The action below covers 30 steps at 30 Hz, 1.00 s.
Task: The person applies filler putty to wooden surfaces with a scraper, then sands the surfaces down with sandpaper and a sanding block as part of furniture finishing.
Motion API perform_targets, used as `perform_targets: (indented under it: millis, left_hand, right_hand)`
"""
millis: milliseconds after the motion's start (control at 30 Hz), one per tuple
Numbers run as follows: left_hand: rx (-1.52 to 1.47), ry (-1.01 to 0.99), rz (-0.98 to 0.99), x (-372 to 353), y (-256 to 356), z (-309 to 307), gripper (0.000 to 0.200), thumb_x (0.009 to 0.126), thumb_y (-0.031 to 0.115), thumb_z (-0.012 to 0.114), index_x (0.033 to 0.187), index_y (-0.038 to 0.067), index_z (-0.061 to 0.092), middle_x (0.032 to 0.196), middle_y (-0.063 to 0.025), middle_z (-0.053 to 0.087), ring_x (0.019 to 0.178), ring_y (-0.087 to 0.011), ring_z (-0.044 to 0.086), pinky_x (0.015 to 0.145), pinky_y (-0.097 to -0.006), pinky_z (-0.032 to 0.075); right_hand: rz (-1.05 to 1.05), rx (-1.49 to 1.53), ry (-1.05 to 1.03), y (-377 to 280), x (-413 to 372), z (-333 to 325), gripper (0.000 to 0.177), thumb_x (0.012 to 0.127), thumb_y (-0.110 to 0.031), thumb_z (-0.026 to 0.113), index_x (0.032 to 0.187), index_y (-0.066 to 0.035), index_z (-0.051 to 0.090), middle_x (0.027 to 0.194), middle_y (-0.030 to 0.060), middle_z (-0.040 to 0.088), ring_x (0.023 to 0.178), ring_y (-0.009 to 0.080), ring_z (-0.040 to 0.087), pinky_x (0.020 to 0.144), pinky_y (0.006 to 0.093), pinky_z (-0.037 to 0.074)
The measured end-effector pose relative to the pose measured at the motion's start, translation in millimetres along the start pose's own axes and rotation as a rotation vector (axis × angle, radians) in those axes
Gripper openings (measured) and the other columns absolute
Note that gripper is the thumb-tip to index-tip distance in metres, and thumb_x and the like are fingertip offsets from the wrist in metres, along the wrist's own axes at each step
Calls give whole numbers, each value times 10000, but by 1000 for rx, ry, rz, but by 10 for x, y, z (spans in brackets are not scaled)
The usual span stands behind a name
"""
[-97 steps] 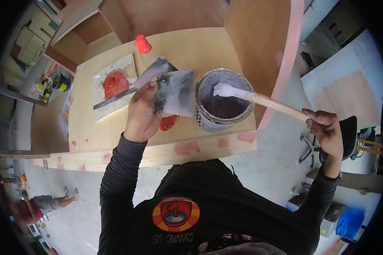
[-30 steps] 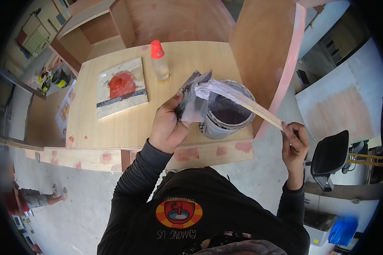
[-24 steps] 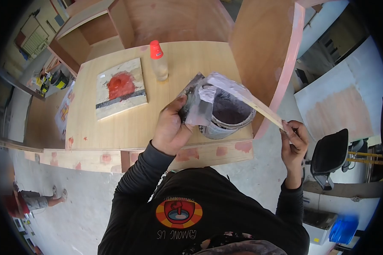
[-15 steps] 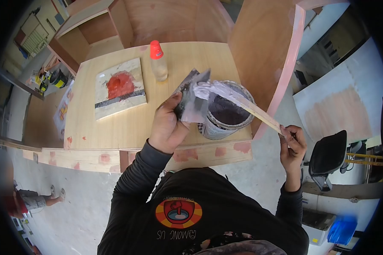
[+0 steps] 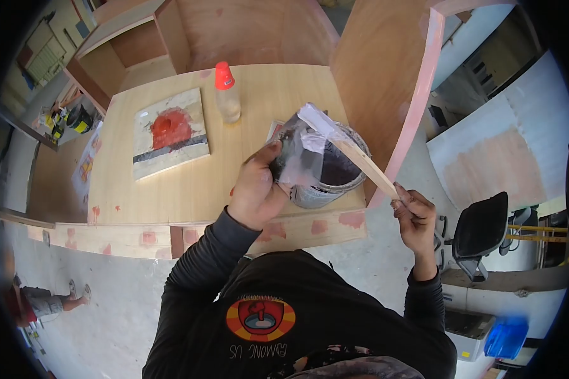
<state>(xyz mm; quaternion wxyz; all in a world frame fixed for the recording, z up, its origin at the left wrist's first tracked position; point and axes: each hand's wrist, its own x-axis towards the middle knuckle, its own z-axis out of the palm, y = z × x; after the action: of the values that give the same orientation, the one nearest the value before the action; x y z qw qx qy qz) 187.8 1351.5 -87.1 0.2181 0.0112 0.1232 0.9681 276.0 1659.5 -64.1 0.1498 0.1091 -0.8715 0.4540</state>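
Note:
My left hand (image 5: 258, 189) is closed around a flat, smeared putty scraper (image 5: 306, 158), held over the near left side of the can. My right hand (image 5: 417, 218) grips the lower end of a wooden stick (image 5: 363, 161), its far end coated in pale lilac-grey putty (image 5: 319, 121). That coated end lies across the scraper's blade, where more putty clings. Below both tools stands an open can (image 5: 316, 197) of dark greyish paste, its rim partly hidden by the stick and scraper.
A clear bottle with a red cap (image 5: 226, 91) and a board with a red paste heap (image 5: 171, 129) are on the wooden tabletop (image 5: 126, 196). A pink-edged panel (image 5: 385, 82) rises at right. An office chair (image 5: 480, 230) stands beyond. Another person's legs (image 5: 50, 300) show at lower left.
My right hand has moved left, bringing the stick further across the scraper and turning it steeper. The scraper has turned, its blade facing me more. The whole view has shifted slightly.

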Motion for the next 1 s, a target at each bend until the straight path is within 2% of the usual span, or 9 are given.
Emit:
perform_targets:
  millis: [67, 200, 267, 433, 533, 667, 733, 833, 1000]
  left_hand:
    - [167, 127, 124, 2, 68, 43, 316, 1000, 127, 477, 1282, -9, 526, 1210, -125, 640, 1092, -235, 643, 946, -354, 539]
    - [22, 32, 68, -13, 261, -192, 300, 1002, 129, 478, 1255, -21, 536, 1199, -136, 648, 1085, -243, 651, 940, -347, 544]
    - [-18, 66, 147, -39, 362, -69, 273, 1002, 125, 483, 1218, -27, 551, 1174, -143, 662, 1074, -248, 660, 921, -344, 556]
    - [12, 82, 108, -46, 305, -123, 241, 1000, 118, 497, 1181, -26, 567, 1152, -146, 668, 1032, -245, 675, 884, -340, 573]
    - [-22, 68, 59, -45, 135, -53, 237, 1003, 121, 493, 1181, -18, 567, 1136, -133, 672, 1015, -234, 679, 832, -323, 589]
    - [-20, 206, 27, -75, 28, 108, 230, 1001, 131, 497, 1176, -1, 569, 1092, -108, 682, 964, -217, 692, 762, -305, 599]
    - [-47, 165, -51, -75, 84, 62, 216, 997, 133, 500, 1148, 1, 582, 1077, -107, 686, 930, -211, 697, 751, -293, 598]
    - [1, 248, 70, -48, 170, 33, 198, 988, 123, 510, 1116, -2, 595, 1056, -106, 691, 907, -206, 696, 729, -285, 599]
    - [-115, 116, 34, -55, 392, -92, 183, 975, 89, 521, 1094, -27, 597, 1038, -133, 692, 891, -225, 697, 767, -291, 603]
  right_hand:
    - [16, -16, -21, -5, -8, -49, 334, 862, 73, 664, 1191, 15, 678, 784, 84, 626, 664, 113, 531, 608, 223, 434]
    - [1, -130, -53, 5, -58, -205, 352, 834, 91, 674, 1171, -8, 696, 799, 101, 633, 670, 141, 563, 644, 235, 455]
    - [-15, -188, -54, 7, -54, -199, 358, 821, 101, 675, 1158, -16, 704, 810, 105, 637, 683, 151, 576, 669, 238, 461]
    - [-94, -80, 60, -64, 4, -95, 399, 791, 140, 661, 1155, -20, 699, 965, 102, 613, 836, 179, 597, 767, 262, 478]
    - [-166, -132, 87, -56, 65, 6, 465, 776, 181, 626, 1172, -50, 699, 996, 91, 578, 877, 173, 587, 763, 265, 491]
    - [-234, -176, 149, -86, 77, 143, 539, 734, 222, 601, 1166, -81, 712, 993, 99, 549, 881, 194, 582, 736, 266, 506]
    - [-366, -517, 168, -84, 48, 154, 593, 679, 233, 611, 1160, -97, 719, 995, 115, 523, 867, 235, 578, 698, 289, 533]
    - [-397, -632, 151, -110, 12, 89, 613, 640, 227, 620, 1153, -94, 722, 1005, 128, 513, 861, 267, 572, 672, 324, 548]
    - [-392, -677, 86, -121, -41, -80, 633, 629, 226, 620, 1164, -97, 717, 1011, 131, 516, 865, 265, 572, 669, 324, 557]
